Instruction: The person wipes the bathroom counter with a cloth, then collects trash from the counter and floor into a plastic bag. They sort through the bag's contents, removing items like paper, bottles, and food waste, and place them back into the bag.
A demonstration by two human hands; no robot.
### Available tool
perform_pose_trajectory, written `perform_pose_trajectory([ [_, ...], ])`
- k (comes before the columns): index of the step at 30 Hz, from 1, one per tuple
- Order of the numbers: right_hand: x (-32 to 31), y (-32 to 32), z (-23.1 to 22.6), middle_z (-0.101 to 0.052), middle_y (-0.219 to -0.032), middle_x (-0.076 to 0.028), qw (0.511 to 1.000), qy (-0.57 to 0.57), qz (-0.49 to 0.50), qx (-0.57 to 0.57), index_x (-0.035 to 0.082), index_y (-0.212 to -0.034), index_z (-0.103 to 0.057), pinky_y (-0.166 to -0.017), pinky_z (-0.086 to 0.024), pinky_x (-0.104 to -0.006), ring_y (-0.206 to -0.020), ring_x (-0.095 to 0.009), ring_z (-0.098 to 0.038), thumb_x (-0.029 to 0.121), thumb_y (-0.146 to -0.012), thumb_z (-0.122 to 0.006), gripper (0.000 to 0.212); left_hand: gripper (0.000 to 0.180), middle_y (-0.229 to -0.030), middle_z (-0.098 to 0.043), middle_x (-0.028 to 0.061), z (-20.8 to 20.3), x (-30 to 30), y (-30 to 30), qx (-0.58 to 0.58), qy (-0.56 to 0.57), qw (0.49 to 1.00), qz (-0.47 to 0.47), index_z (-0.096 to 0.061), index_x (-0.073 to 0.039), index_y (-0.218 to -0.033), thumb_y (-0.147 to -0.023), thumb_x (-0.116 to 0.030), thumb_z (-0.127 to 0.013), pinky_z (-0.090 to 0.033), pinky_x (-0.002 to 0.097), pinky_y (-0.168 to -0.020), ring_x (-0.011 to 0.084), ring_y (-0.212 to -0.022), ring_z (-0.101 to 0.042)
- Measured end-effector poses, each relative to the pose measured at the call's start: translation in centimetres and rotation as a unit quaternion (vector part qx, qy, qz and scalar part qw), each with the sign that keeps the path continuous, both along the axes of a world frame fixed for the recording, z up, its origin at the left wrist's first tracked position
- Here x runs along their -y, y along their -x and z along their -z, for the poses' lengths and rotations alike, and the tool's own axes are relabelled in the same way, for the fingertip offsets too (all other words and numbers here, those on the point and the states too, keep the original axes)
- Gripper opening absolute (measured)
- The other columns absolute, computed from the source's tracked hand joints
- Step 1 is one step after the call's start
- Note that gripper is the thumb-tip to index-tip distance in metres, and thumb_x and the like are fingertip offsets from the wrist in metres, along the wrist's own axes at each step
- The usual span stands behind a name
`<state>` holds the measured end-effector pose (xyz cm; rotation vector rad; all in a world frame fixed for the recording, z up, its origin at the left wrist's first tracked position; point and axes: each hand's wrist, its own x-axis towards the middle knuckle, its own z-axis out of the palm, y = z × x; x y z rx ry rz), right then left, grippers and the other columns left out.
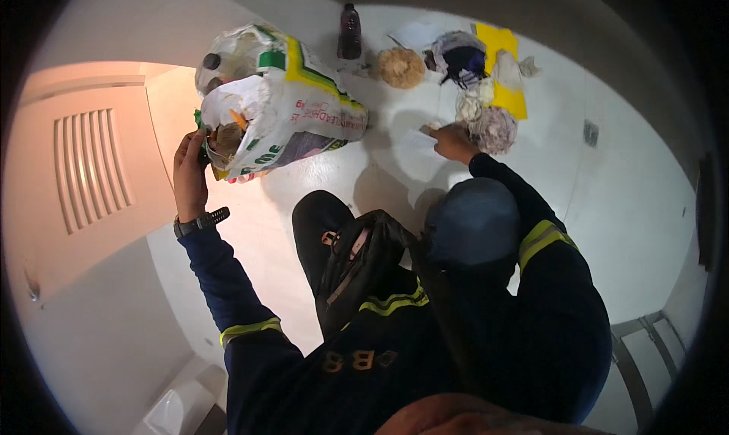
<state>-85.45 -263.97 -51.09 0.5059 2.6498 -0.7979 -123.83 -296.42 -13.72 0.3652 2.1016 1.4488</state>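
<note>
A big white sack (315, 120) with green and yellow print lies on its side on the floor, its mouth turned left. Inside the mouth show a bottle with a black cap (212, 61), a brown crumpled item (226, 141) and an orange strip (238, 119). My left hand (190, 169), a black watch on its wrist, is closed on the rim of the sack. Out to the right, my right hand (454, 143) reaches low to the floor, its fingers pinched on a thin whitish piece that looks like paper (420, 144). A grey-white crumpled bundle (495, 129) lies right beside that hand.
Behind the sack stands a dark bottle (349, 34). Farther right are a tan shredded clump (401, 68), a dark and white cloth bundle (460, 58) and a yellow sheet (507, 97). A louvred door (91, 169) is at left, a floor drain (591, 133) at right.
</note>
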Motion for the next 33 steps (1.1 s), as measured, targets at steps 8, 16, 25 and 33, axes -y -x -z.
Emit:
perform_pose_trajectory([
  [8, -3.0, 2.3, -1.3, -0.07, -0.113, -0.023, 0.998, -0.032, 0.05, -0.029, 0.004, -0.118, -0.069, -0.094, -0.052, -0.0503, -0.106, -0.041, -0.067, 0.017, -0.081, -0.06, 0.04, 0.034, -0.109, -0.071, 0.0123, 0.3, 6.6, -3.0, -0.298, -0.032, 0.937, -0.179, -0.065, 0.003, -0.126, -0.102, -0.021, -0.061, -0.054, 0.0317, -0.086, 0.0181, -0.098, -0.066],
  [16, -8.5, 6.5, -3.5, -0.071, -0.114, -0.022, 0.995, -0.086, -0.023, 0.035, 0.001, -0.106, -0.073, -0.093, -0.053, -0.0499, -0.104, -0.04, -0.068, 0.026, -0.075, -0.067, 0.041, 0.036, -0.114, -0.068, 0.0147, 28.1, 19.4, -13.1, -0.15, 0.227, 0.962, 0.04, -0.064, -0.002, -0.125, -0.09, -0.009, -0.071, -0.05, 0.0358, -0.093, 0.0277, -0.106, -0.065],
  [25, -10.9, 26.0, -2.9, -0.068, -0.121, -0.026, 0.999, -0.014, 0.016, 0.03, -0.003, -0.12, -0.068, -0.095, -0.052, -0.0455, -0.111, -0.042, -0.065, 0.042, -0.084, -0.069, 0.058, 0.041, -0.128, -0.063, 0.0178, 33.3, 25.5, -22.0, 0.039, 0.336, 0.932, 0.133, -0.059, -0.002, -0.133, -0.096, -0.019, -0.064, -0.046, 0.0405, -0.103, 0.032, -0.12, -0.059],
  [33, -12.1, 35.8, -2.0, -0.066, -0.133, -0.018, 0.972, 0.202, 0.005, 0.12, 0.006, -0.127, -0.069, -0.099, -0.051, -0.0433, -0.118, -0.034, -0.064, 0.04, -0.075, -0.084, 0.064, 0.041, -0.13, -0.062, 0.0167, 33.2, 25.0, -22.2, 0.101, 0.353, 0.927, 0.076, -0.058, -0.002, -0.133, -0.098, -0.022, -0.061, -0.046, 0.0404, -0.104, 0.0303, -0.123, -0.058],
])
